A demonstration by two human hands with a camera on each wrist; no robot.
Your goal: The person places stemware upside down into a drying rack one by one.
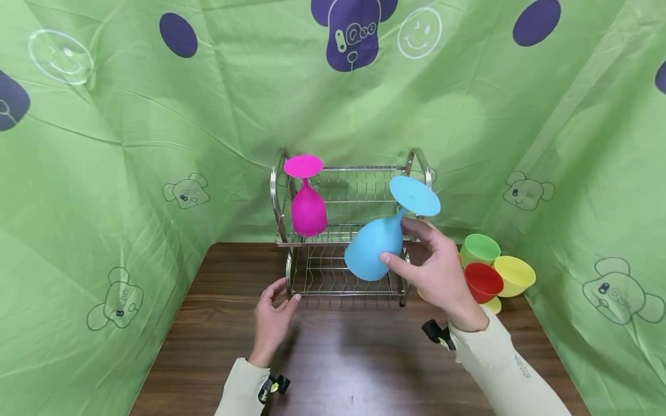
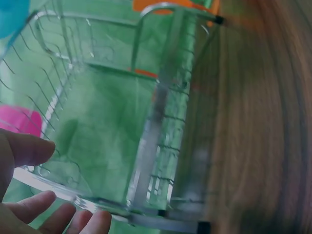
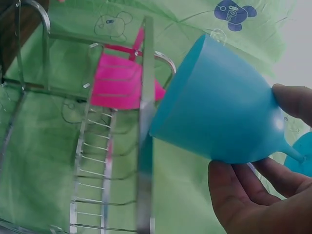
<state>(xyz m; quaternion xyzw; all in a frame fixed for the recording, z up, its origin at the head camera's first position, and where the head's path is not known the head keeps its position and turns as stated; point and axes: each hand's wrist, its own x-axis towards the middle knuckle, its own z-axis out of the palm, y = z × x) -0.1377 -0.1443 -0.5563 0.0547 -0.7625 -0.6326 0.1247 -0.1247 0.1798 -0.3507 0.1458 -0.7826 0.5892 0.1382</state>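
My right hand (image 1: 439,271) holds a blue plastic goblet (image 1: 373,248) by its bowl, thumb on one side and fingers on the other. The goblet is tilted, foot up and mouth down to the left, in front of the two-tier metal dish rack (image 1: 343,293). A pink goblet (image 1: 309,214) stands upside down on the upper tier at the left. My left hand (image 1: 273,318) is at the rack's lower left corner, thumb and fingers apart. In the left wrist view its fingertips (image 2: 97,223) are right at the rack's side rail.
Right of the rack, a green cup (image 1: 480,248), a red cup (image 1: 484,282) and a yellow cup (image 1: 515,276) stand close together, with orange partly hidden behind my right hand. The brown wooden table (image 1: 354,370) is bordered by green cloth (image 1: 234,115) at the back and sides.
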